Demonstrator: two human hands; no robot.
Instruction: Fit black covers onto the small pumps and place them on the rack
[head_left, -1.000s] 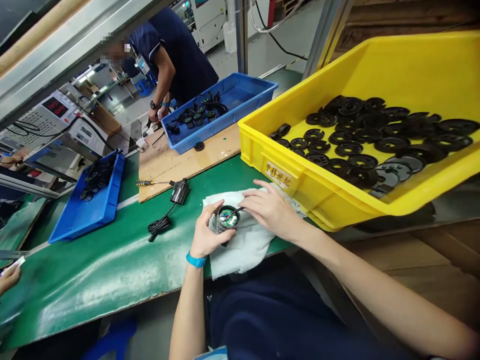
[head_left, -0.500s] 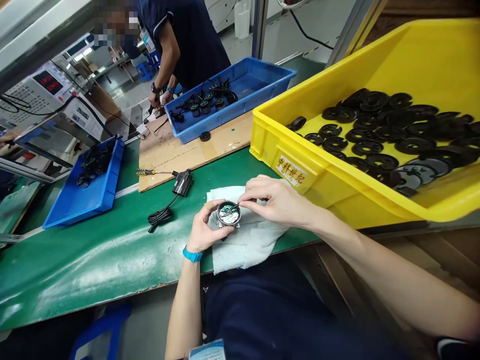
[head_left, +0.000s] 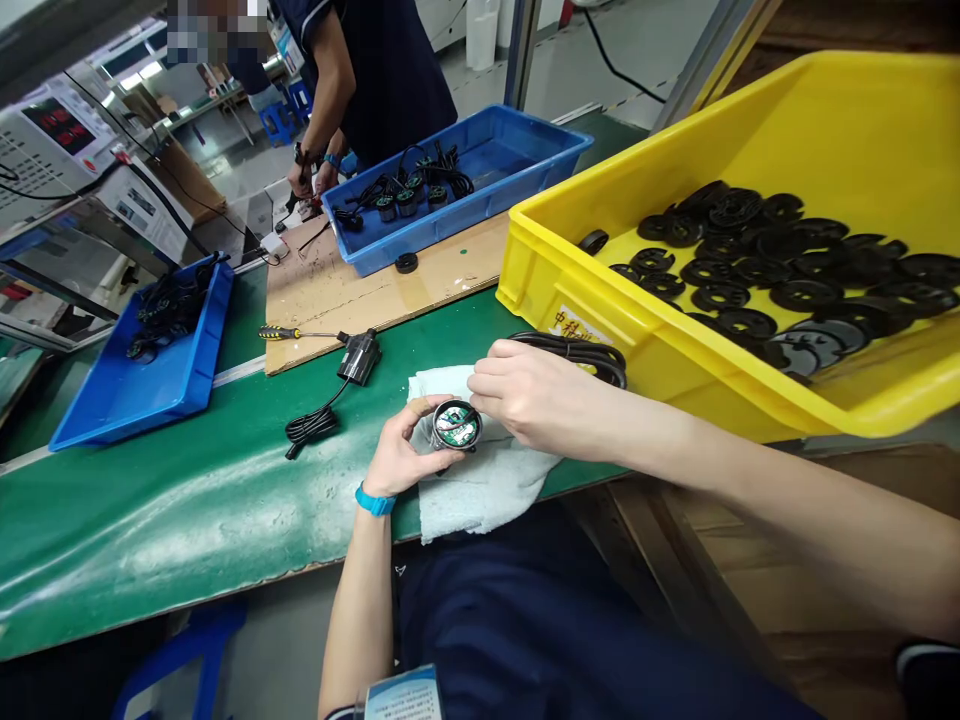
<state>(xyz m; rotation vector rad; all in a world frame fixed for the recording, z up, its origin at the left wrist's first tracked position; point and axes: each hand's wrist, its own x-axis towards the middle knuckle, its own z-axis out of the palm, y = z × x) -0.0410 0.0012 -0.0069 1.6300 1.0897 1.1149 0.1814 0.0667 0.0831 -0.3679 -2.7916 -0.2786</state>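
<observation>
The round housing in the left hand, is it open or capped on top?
Open: held in the left hand, the round housing shows its green circuit board inside the rim, uncovered.

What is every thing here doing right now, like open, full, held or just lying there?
Round part, open on top, green board showing, held in the left hand.
Right hand, fingers bunched at the part's edge.
Cloth, crumpled on the table under the hands.
Yellow bin, open, partly filled with black rings.
Screwdriver, lying flat on cardboard.
Far blue tray, open, a few corded parts inside.
</observation>
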